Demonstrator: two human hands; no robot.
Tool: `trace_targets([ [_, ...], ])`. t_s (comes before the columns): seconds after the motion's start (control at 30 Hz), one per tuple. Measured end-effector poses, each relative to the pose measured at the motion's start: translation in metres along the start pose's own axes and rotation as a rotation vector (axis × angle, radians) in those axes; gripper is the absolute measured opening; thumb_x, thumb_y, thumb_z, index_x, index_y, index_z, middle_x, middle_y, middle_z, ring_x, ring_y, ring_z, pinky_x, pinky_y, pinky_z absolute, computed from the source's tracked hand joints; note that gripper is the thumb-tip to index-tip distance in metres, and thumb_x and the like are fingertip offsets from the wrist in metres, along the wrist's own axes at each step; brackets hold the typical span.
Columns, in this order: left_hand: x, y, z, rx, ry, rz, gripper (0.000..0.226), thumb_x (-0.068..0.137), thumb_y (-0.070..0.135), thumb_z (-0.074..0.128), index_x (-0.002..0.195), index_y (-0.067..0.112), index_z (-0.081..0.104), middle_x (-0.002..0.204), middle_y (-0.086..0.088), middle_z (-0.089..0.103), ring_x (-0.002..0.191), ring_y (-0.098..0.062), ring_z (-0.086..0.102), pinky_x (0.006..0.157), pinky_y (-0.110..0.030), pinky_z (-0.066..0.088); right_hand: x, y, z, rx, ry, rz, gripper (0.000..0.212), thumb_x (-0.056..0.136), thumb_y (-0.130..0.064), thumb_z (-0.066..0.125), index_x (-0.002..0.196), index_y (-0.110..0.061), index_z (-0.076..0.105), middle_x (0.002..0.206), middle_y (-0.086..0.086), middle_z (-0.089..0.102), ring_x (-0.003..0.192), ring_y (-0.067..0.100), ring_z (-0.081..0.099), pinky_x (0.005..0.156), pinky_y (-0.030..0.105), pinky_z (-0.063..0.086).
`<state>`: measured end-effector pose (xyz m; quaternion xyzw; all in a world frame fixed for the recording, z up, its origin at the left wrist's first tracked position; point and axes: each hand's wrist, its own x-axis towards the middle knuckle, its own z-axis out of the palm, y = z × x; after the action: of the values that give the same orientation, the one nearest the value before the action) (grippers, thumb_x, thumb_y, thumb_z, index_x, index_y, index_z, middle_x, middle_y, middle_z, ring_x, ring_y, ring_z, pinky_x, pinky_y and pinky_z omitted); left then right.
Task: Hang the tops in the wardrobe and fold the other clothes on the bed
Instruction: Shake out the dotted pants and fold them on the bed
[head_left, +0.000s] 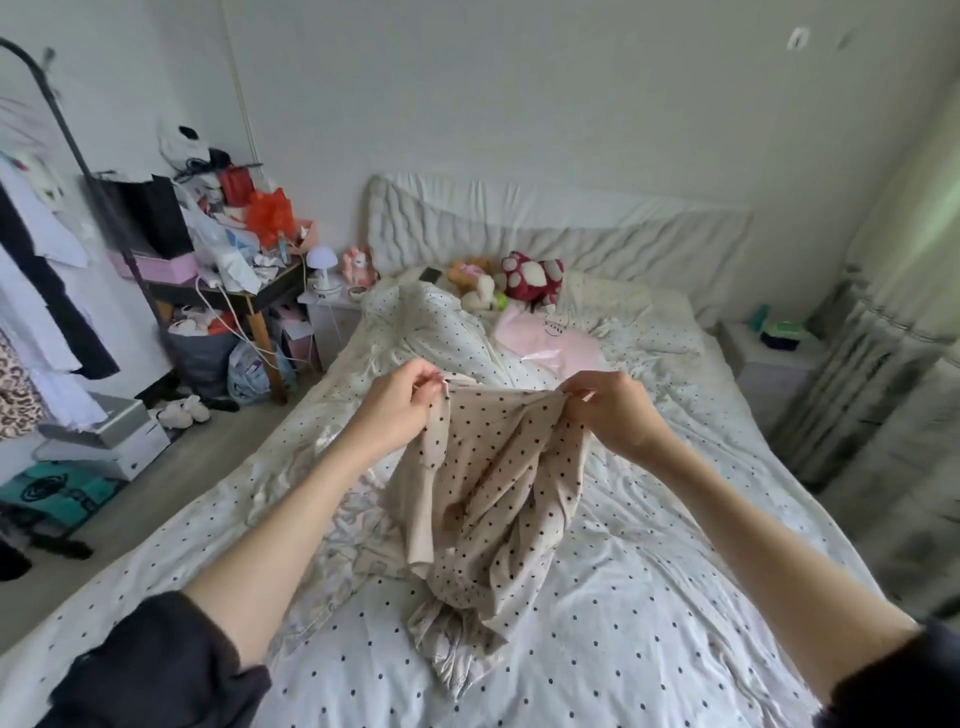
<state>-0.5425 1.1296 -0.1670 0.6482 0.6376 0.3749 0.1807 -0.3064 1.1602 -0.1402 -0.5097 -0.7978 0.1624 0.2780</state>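
A beige garment with dark polka dots (493, 483) hangs between both hands above the bed (649, 597). My left hand (400, 405) pinches its upper left edge. My right hand (610, 410) grips the upper right edge. The cloth's lower end drapes onto the white dotted sheet. Under it lies a pale printed garment (358, 525), partly hidden. A pink garment (550, 340) lies further up the bed near the pillows. At the far left, a clothes rack (31, 291) holds several hanging tops.
Plush toys (511, 280) sit at the head of the bed. A cluttered desk (228, 260) and bags stand at left, with boxes (104, 436) and slippers on the floor. A nightstand (774, 358) and curtain are at right.
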Motion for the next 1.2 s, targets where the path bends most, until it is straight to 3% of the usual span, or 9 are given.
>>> trace_targets([
  [0.23,-0.014,0.021,-0.010,-0.039,0.016,0.043,0.006,0.099,0.021,0.044,0.100,0.022,0.050,0.097,0.002,0.061,0.086,-0.011,0.056,0.065,-0.015,0.039,-0.006,0.001,-0.001,0.017,0.117,0.011,0.020,0.087,-0.001,0.057,0.103,-0.006,0.067,0.102,0.008,0.070,0.086,0.020,0.064,0.084,0.039,0.053],
  [0.37,-0.048,-0.007,0.011,-0.018,-0.202,-0.150,0.014,0.098,0.025,0.045,0.105,0.018,0.055,0.095,-0.002,0.064,0.084,-0.020,0.060,0.078,-0.036,0.049,-0.037,0.026,0.032,-0.004,-0.054,0.063,0.018,0.086,-0.005,0.061,0.102,-0.008,0.068,0.099,0.004,0.070,0.083,0.015,0.061,0.086,0.040,0.052],
  [0.43,-0.061,-0.016,0.023,-0.059,-0.240,-0.277,0.012,0.097,0.028,0.048,0.096,0.020,0.057,0.092,-0.004,0.063,0.084,-0.021,0.059,0.074,-0.032,0.047,-0.052,0.037,0.053,-0.040,-0.089,0.151,0.015,0.089,-0.011,0.060,0.101,-0.010,0.068,0.102,0.004,0.070,0.088,0.018,0.062,0.086,0.038,0.052],
  [0.63,-0.054,-0.004,0.038,-0.671,-0.155,-0.684,0.007,0.090,0.001,0.056,0.085,0.005,0.059,0.057,-0.001,0.069,0.052,-0.012,0.067,0.045,-0.022,0.052,-0.097,0.036,0.097,0.232,-0.323,0.197,0.018,0.087,-0.039,0.063,0.088,-0.021,0.064,0.089,-0.002,0.068,0.079,0.011,0.062,0.074,0.026,0.051],
  [0.73,-0.043,0.009,0.040,-0.889,-0.135,-0.733,0.007,0.091,0.000,0.053,0.086,0.003,0.057,0.061,-0.006,0.070,0.052,-0.013,0.068,0.046,-0.023,0.054,-0.110,0.031,0.104,0.335,-0.491,0.255,0.035,0.077,-0.050,0.070,0.067,-0.024,0.048,0.063,-0.012,0.047,0.056,0.004,0.044,0.049,0.013,0.033],
  [0.87,-0.025,0.021,0.038,-0.957,-0.114,-0.656,0.007,0.093,0.001,0.052,0.091,0.003,0.059,0.086,-0.014,0.069,0.060,-0.015,0.070,0.050,-0.023,0.055,-0.106,0.044,0.104,0.290,-0.335,0.346,0.050,0.079,-0.024,0.073,0.057,-0.019,0.029,0.057,-0.005,0.028,0.060,0.014,0.025,0.054,0.030,0.019],
  [1.0,-0.020,0.019,0.035,-0.640,-0.052,-0.549,0.009,0.094,0.005,0.053,0.100,0.004,0.059,0.096,-0.013,0.066,0.073,-0.016,0.067,0.059,-0.024,0.057,-0.084,0.049,0.059,0.240,-0.171,0.315,0.024,0.077,-0.017,0.074,0.066,0.000,0.060,0.062,0.005,0.048,0.062,0.015,0.038,0.058,0.029,0.029],
  [1.1,-0.021,0.022,0.039,-0.110,-0.075,-0.246,0.027,0.092,0.011,0.057,0.119,0.012,0.051,0.112,-0.002,0.055,0.092,-0.016,0.061,0.077,-0.031,0.055,-0.062,0.040,0.022,0.159,-0.130,0.207,0.013,0.078,-0.012,0.073,0.073,-0.002,0.066,0.067,0.006,0.058,0.064,0.017,0.047,0.058,0.031,0.039],
  [1.2,-0.026,0.043,0.052,-0.010,-0.302,0.091,0.045,0.085,0.027,0.068,0.124,0.023,0.047,0.116,0.006,0.052,0.102,-0.010,0.055,0.085,-0.024,0.045,-0.043,0.022,-0.001,0.091,-0.161,0.162,0.027,0.080,-0.018,0.073,0.075,0.007,0.065,0.067,0.010,0.055,0.062,0.018,0.043,0.053,0.028,0.031],
])
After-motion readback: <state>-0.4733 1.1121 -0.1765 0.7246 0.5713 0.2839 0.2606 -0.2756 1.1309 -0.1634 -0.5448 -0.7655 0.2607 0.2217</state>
